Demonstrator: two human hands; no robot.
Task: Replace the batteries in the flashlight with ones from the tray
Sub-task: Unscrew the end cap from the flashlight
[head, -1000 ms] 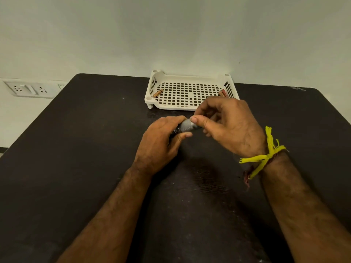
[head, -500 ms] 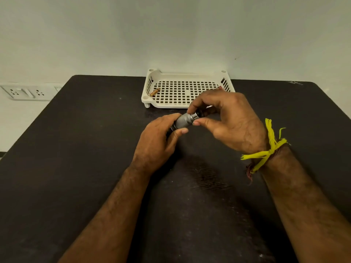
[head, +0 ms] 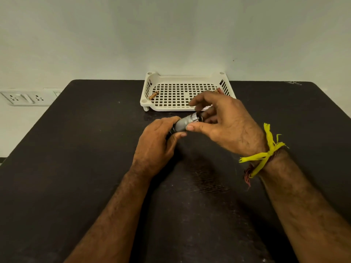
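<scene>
A small grey metal flashlight (head: 185, 123) is held over the black table (head: 76, 168), tilted up to the right. My left hand (head: 157, 147) wraps around its lower left end. My right hand (head: 226, 124) grips its upper right end with thumb and fingers, hiding the tip. Behind the hands a white perforated tray (head: 182, 108) stands against the wall. One copper-coloured battery (head: 153, 95) lies at the tray's left side, and another battery (head: 218, 90) shows partly at the tray's right side behind my right fingers.
A white wall socket panel (head: 26, 98) sits on the wall at the left, beyond the table edge. A yellow thread band (head: 266, 152) is tied round my right wrist. The table's dark surface stretches left and right of my arms.
The flashlight's grey body shows more between the hands than before. My right hand has shifted slightly right and opened its upper fingers. The view has tilted up a little.
</scene>
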